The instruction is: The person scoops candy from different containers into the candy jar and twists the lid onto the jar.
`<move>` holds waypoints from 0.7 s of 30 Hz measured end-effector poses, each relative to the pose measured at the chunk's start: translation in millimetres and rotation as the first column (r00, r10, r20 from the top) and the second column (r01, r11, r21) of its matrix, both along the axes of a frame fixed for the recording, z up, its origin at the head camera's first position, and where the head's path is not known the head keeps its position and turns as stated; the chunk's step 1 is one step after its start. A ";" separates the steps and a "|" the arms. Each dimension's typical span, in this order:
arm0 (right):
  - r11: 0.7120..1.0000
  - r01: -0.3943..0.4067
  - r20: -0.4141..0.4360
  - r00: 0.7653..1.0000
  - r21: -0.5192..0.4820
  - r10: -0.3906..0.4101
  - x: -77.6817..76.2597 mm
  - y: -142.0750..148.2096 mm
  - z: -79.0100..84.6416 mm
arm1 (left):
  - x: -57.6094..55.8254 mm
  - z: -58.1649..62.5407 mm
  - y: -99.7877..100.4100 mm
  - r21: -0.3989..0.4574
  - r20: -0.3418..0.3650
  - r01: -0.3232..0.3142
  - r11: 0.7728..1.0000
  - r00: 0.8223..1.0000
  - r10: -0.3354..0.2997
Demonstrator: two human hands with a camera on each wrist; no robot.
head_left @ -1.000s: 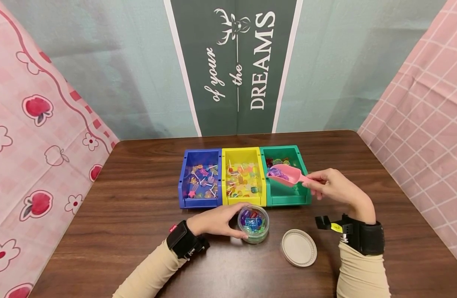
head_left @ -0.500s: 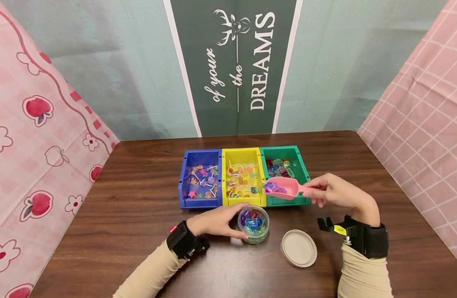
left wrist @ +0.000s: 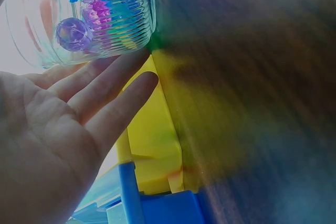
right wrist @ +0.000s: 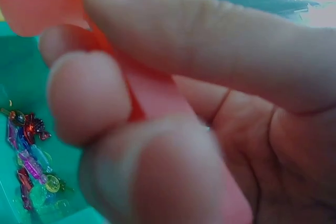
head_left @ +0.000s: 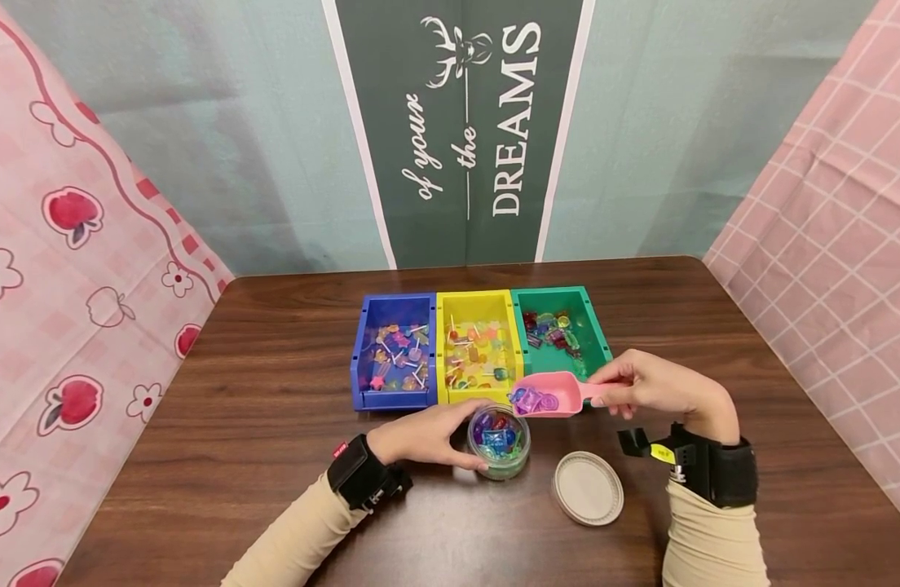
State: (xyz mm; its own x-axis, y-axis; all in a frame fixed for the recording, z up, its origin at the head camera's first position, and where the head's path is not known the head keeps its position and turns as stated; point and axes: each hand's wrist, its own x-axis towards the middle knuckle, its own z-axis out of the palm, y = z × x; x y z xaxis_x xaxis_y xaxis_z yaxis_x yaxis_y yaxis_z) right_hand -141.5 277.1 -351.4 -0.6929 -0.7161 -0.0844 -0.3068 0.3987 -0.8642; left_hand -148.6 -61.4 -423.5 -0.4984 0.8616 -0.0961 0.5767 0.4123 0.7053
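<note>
My right hand [head_left: 651,385] pinches the handle of a pink scoop [head_left: 566,394], which carries several purple and blue clear plastic candy-shaped pieces [head_left: 532,400]. The scoop's front lip overlaps the far rim of a clear round jar [head_left: 505,470] in the head view. Colourful see-through pieces [head_left: 498,439] lie inside that jar. Round its left side, my left hand [head_left: 437,434] holds it between thumb and fingers. The left wrist view has the jar's ribbed wall [left wrist: 118,22] above my fingers. The scoop handle [right wrist: 163,98] runs through my right fingers in the right wrist view.
Behind the jar stand joined bins: blue [head_left: 358,383], yellow [head_left: 482,397] and green [head_left: 567,371]. The blue and yellow ones hold small charms, some lollipop-shaped; the green holds candy-shaped pieces [head_left: 551,328]. A pale round lid [head_left: 588,487] lies on the wooden table [head_left: 274,342], right of the jar.
My right hand has brought the loaded scoop from over the green bin toward me and slightly left, to the jar's far rim. The left hand and jar have stayed in place.
</note>
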 end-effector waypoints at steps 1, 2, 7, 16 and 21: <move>1.000 -0.013 0.014 1.000 -0.008 0.013 0.1 -0.9 0.1 | 0.1 0.1 -0.1 0.000 0.002 0.001 1.000 1.000 -0.001; 1.000 -0.026 0.027 0.999 -0.018 0.026 0.2 -1.8 0.4 | 0.3 0.3 -0.2 -0.001 0.005 0.000 1.000 1.000 0.000; 0.999 -0.051 0.038 0.998 -0.009 0.051 1.0 -6.1 2.4 | 0.0 0.8 -0.5 0.002 0.016 -0.005 1.000 1.000 0.005; 1.000 0.009 -0.061 0.998 0.030 -0.007 3.0 -8.6 4.5 | 0.3 0.2 -0.7 0.001 0.025 -0.003 1.000 1.000 0.003; 0.994 0.087 -0.099 0.992 0.062 -0.080 5.8 -13.5 10.3 | -0.7 -1.1 -0.5 0.000 0.030 -0.008 1.000 1.000 0.008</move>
